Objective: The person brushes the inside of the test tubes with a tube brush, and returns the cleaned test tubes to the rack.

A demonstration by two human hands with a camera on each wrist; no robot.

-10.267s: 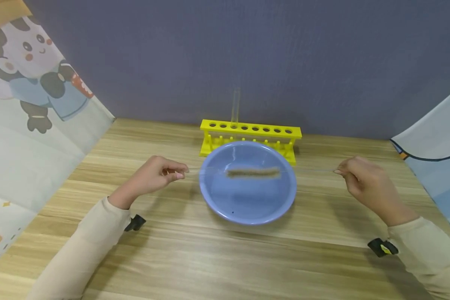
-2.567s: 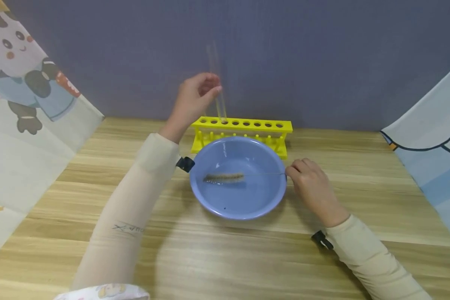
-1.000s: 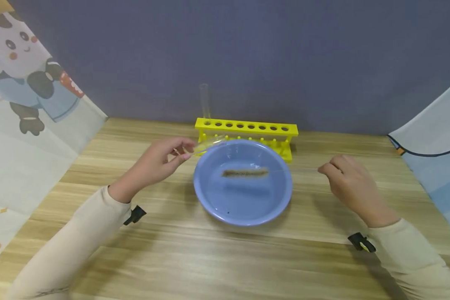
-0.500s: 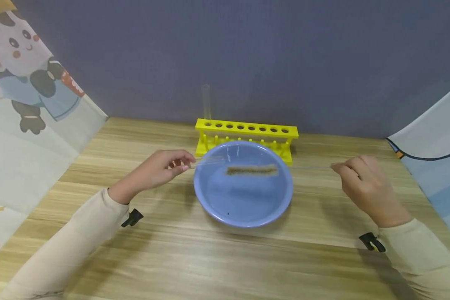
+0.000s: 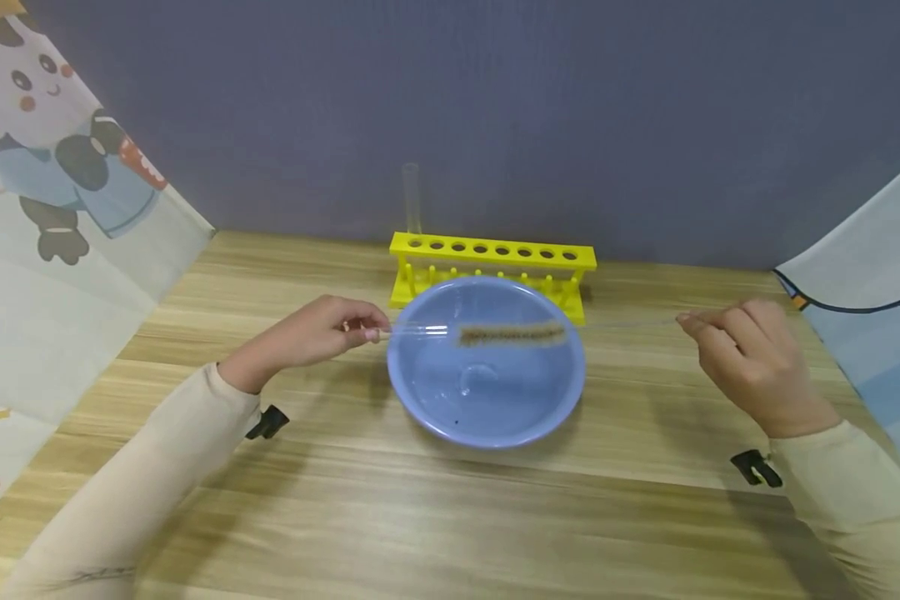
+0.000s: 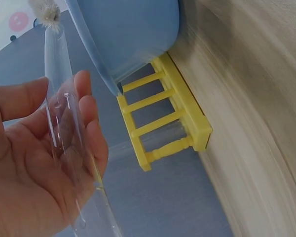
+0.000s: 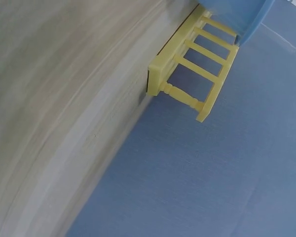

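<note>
the left hand is grasping a clear test tube; the right hand is pinching a brush by its end. the brush is facing the tube above the blue basin.

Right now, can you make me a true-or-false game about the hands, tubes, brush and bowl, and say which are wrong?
1. The left hand holds a clear tube. True.
2. The right hand is empty. False: it pinches the brush by its thin handle.
3. The brush is inside the held tube. False: it is outside.
4. The yellow rack stands behind the bowl. True.
5. Three tubes stand in the rack. False: just one tube does, in an end hole.
</note>
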